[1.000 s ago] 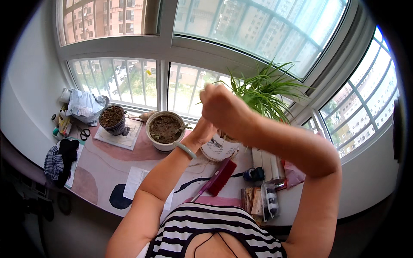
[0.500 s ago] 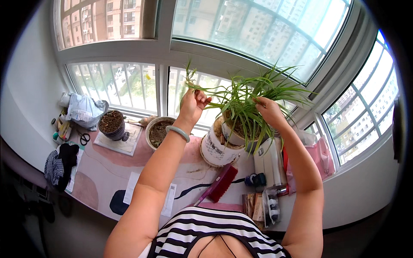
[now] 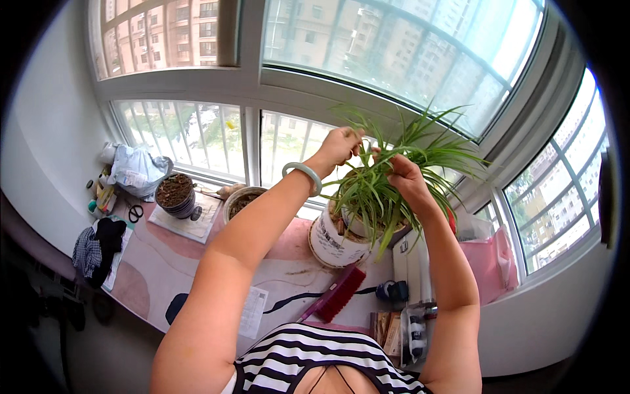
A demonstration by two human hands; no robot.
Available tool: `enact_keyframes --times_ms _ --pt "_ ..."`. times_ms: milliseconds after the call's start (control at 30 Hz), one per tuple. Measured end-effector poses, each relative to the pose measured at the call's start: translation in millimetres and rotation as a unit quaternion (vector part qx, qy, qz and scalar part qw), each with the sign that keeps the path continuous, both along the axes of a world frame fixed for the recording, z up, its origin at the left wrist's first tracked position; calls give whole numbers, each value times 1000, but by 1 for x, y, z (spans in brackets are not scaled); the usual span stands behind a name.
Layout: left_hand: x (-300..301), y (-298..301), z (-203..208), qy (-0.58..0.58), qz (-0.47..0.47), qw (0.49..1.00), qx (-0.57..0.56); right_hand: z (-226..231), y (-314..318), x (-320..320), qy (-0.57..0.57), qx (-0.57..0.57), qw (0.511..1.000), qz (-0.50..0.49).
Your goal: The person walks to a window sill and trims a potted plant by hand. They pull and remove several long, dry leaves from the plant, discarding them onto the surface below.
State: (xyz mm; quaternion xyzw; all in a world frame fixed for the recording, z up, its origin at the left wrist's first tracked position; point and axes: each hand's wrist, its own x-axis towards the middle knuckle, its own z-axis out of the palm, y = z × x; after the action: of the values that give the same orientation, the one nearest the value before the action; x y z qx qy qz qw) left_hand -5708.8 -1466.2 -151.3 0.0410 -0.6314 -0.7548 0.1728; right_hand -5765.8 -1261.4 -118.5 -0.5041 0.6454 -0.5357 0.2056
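Observation:
A spider plant [image 3: 377,200] with long, narrow green leaves grows from a pot set in a white bucket [image 3: 331,240] with dark print, by the window. My left hand [image 3: 338,148], a pale bangle on its wrist, is closed on a thin stem at the plant's upper left; leafy tips show just above the fingers. To its right, my right hand [image 3: 405,176] pinches among the leaves, thumb and fingers together. Which leaf or stem it grips is partly hidden. A small gap separates the two hands.
On the table stand a dark pot of soil [image 3: 176,196] and a pale pot of soil [image 3: 239,200]. A red-bristled brush [image 3: 341,295] lies in front of the bucket. Scissors [image 3: 135,213] and a plastic bag [image 3: 136,172] are at left, a pink bag [image 3: 489,262] at right.
My left hand has moved right, bringing the stem from out at the left up to the plant. My right hand has shifted slightly left and down. The view has tilted a little.

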Motion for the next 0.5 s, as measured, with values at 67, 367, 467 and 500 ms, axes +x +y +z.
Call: enact_keyframes --times_ms 67,367,467,500 --pt "-12 11 -4 -37 -83 993 -81 0 0 -7 194 11 978 -72" --pt "10 27 10 -35 -168 985 16 37 28 2 548 174 790 -214" --pt "31 46 16 42 -107 993 -4 41 41 5 584 197 751 -235" --pt "39 63 14 105 -46 982 -148 42 45 8 599 192 741 -237"
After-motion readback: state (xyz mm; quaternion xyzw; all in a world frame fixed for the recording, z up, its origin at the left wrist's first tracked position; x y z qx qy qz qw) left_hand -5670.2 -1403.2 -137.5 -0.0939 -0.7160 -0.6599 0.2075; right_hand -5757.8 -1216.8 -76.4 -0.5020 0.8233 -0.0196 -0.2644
